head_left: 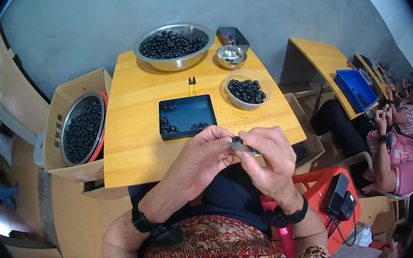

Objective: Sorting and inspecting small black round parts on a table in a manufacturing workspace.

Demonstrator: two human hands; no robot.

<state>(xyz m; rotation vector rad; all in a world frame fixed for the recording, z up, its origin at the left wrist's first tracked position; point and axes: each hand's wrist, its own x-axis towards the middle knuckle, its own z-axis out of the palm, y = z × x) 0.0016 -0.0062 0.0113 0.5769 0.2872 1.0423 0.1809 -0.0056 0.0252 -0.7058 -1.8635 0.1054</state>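
Fingers (225, 140) of left hand (203, 159) and right hand (271, 158): pinched together on small black ring-shaped part (238, 141), frame centre; its axis cannot be told. Beyond: dark blue rectangular plastic tray (187, 117), few rings inside. Further: clear round bowl (247, 90), large steel bowl (173, 46). Frame left: brown cardboard box (59, 113), dark characters printed vertically on its wall.

bright, even light; fisheye-bent edges
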